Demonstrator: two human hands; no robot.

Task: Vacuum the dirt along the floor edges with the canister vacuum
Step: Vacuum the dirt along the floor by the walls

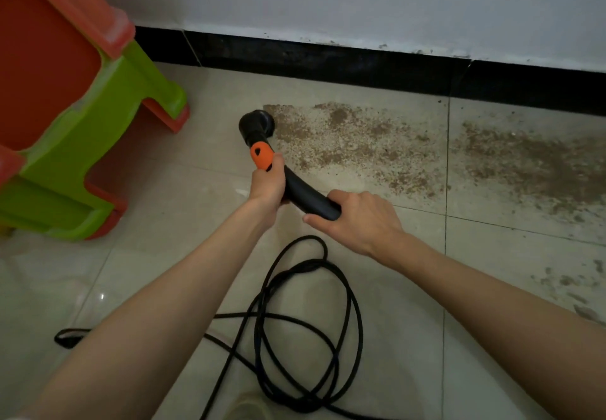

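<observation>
A black vacuum wand (303, 195) with an orange collar (261, 155) ends in a round black nozzle (256, 123) resting on the tiled floor. The nozzle sits at the left end of a wide patch of brown dirt (354, 144) that spreads rightward along the black baseboard (328, 62). My left hand (267, 183) grips the wand just behind the orange collar. My right hand (359, 219) holds the wand's rear end, fingers curled around it. The canister itself is out of view.
A black power cord (308, 327) lies in loose loops on the tiles between my forearms. Stacked orange and green plastic stools (82, 124) stand at the left, close to the wall. More dirt (531, 163) covers the tile at the right.
</observation>
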